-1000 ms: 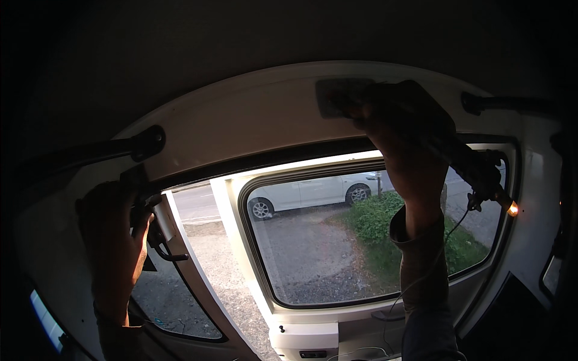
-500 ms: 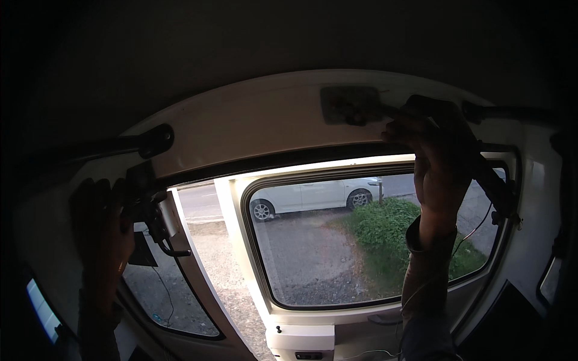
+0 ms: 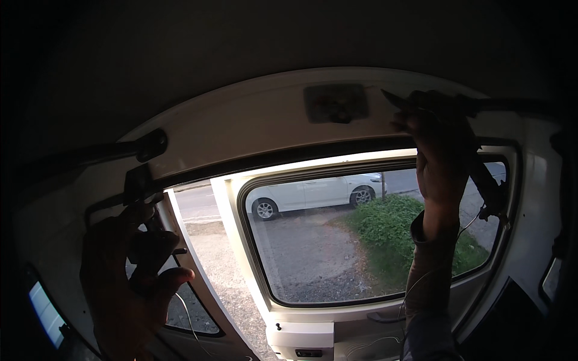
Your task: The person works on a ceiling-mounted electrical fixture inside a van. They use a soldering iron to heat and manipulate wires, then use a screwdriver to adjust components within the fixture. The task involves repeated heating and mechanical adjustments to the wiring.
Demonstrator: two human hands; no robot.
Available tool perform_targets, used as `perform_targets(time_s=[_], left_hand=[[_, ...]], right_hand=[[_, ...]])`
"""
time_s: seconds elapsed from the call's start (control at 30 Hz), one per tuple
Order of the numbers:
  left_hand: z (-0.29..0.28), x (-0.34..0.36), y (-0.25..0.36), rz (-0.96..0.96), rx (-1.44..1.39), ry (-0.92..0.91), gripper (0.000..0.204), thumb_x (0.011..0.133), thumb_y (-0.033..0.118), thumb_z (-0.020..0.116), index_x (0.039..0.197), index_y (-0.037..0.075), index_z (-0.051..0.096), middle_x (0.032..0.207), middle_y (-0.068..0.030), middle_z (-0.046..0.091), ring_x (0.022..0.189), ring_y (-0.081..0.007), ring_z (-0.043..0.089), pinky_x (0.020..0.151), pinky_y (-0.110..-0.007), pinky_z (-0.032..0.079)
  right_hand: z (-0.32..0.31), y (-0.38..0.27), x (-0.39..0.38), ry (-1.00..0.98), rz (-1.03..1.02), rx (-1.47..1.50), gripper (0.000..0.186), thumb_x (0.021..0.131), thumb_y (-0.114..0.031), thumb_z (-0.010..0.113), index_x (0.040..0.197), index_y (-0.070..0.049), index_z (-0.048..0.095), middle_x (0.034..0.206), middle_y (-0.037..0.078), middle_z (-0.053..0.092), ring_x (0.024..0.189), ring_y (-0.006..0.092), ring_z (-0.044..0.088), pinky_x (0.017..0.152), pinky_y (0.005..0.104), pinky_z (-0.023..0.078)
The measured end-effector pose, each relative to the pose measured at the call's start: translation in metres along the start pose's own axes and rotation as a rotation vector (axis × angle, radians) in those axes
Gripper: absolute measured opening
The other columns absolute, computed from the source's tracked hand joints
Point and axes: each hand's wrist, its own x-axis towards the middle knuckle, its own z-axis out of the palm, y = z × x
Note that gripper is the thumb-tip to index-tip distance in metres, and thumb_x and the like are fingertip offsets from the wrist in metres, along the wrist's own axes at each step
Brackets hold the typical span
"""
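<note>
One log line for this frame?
left hand: on dark bracket | right hand: raised, gripping dark strut | white van door: open

Dark strut/rod (image 3: pixel 481 174) at approx 2 o'clock: slim, black, runs diagonally from the white header panel down to the window's right edge, thin wire hanging off its lower end. Dark bracket (image 3: pixel 139 183) at approx 9 o'clock: small blocky fitting on the header's left end, just under a horiz. dark bar.

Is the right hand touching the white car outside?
No, the right hand grips a dark strut inside, near the roof.
</note>
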Motion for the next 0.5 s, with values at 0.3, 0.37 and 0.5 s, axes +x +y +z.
perform_targets(time_s=[0.3,0.37,0.5], left_hand=[[0.055,0.098,0.049,0.51,0.459,0.117,0.038,0.089,0.03,0.08,0.119,0.009,0.069,0.097,-0.0088,0.071,0.087,-0.0229,0.067,0.083,-0.04,0.052],[0.066,0.115,0.052,0.537,0.513,0.186,0.032,0.092,0.03,0.076,0.116,0.009,0.07,0.089,-0.0068,0.069,0.083,-0.0214,0.066,0.081,-0.04,0.049],[0.081,0.13,0.054,0.599,0.521,0.278,0.028,0.093,0.029,0.072,0.116,0.013,0.07,0.086,-0.0051,0.065,0.08,-0.0213,0.062,0.082,-0.041,0.044]], right_hand=[[-0.009,-0.009,-0.008,-0.017,0.002,-0.285,0.021,0.094,-0.001,0.069,0.114,-0.002,0.075,0.109,0.011,0.075,0.1,0.0195,0.074,0.086,0.0319,0.064],[-0.009,-0.005,-0.006,-0.046,0.007,-0.081,0.021,0.093,-0.002,0.07,0.114,0.0,0.074,0.11,0.012,0.075,0.102,0.02,0.075,0.087,0.0322,0.064],[-0.004,0.009,0.002,-0.095,-0.17,0.031,0.023,0.095,-0.002,0.069,0.118,0.001,0.072,0.111,0.014,0.075,0.104,0.022,0.074,0.091,0.0334,0.063]])
